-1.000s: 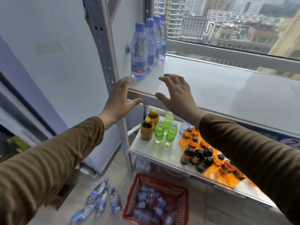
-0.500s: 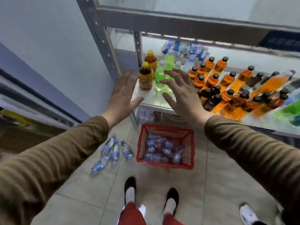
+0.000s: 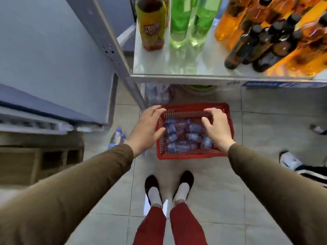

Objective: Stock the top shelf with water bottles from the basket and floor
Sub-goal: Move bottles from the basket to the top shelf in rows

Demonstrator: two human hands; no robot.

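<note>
Both hands have dropped from shelf height: left hand [image 3: 146, 128] and right hand [image 3: 218, 127] hover over the red plastic mesh basket [image 3: 194, 154] on the floor, fingers spread, holding nothing. Small clear blue-labelled water bottles [image 3: 184, 137] lie inside, long axes mostly sideways.

Illumination is bright, even daylight, strongest at the top of the frame. The glossy white shelf board [image 3: 203, 68] mirrors the green plastic bottles [image 3: 187, 18] standing on it. The pale tiled floor [image 3: 256, 131] carries a sharp glare patch between the black shoes [image 3: 152, 184]. Shadows are soft and faint. The whole view is slightly smeared; the blue-labelled water bottles [image 3: 184, 137] in the red plastic basket [image 3: 189, 155] lack detail. Wide-angle distortion bends the grey metal upright [image 3: 113, 50] and stretches the brown sleeves [image 3: 70, 191] at the lower corners.
</note>
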